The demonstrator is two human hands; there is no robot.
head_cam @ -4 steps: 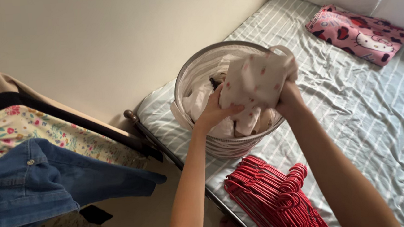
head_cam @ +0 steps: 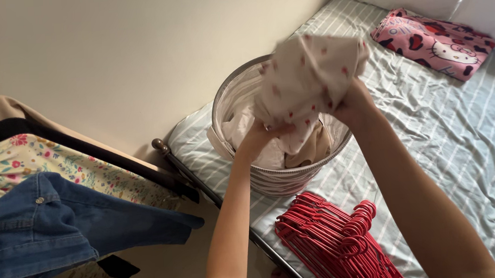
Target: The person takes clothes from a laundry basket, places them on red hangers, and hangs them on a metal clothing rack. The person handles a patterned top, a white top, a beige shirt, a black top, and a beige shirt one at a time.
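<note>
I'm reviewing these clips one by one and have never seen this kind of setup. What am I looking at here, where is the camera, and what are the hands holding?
The camera sits on a person's head, looking down at their own bare arms. The left hand and right hand both grip a pale garment with small red spots above a round striped laundry basket holding more clothes. The basket stands on a bed with a striped light sheet, beside a stack of red plastic hangers. A pink patterned pillow lies further up. Blue denim jeans hang at left.

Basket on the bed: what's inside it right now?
The basket holds pale and beige laundry. Both hands, left and right, hold a spotted garment above it, covering the far side; the bottom is hidden.
</note>
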